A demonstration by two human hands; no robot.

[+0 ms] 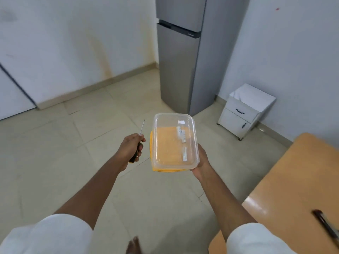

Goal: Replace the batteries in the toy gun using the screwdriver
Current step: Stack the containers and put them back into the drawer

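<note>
At the far left of the frame a white door [11, 96] stands against the stained white wall [73, 43], and pale floor tiles [55, 153] spread beneath you. Your white sleeve sits at the lower left, and your left arm reaches up toward the centre. Your left hand [130, 147] is clenched around the dark handle of the screwdriver [136, 146], whose thin metal shaft points up and away from you, tip just left of the container. Just right of centre, your right hand [200, 162] grips the near right corner of a clear plastic container [175, 142], fingers underneath and thumb along its side, holding it level over the floor. An orange lid [156, 169] is stacked under the container, and pale labels show through its clear base. Above it, in the upper centre, stands a grey fridge [178, 61]. To its right a small white cabinet [242, 112] sits by the wall. At the lower right lies the wooden bench [293, 180], carrying a dark, blurred object [324, 222] near its edge; you cannot tell what it is.
</note>
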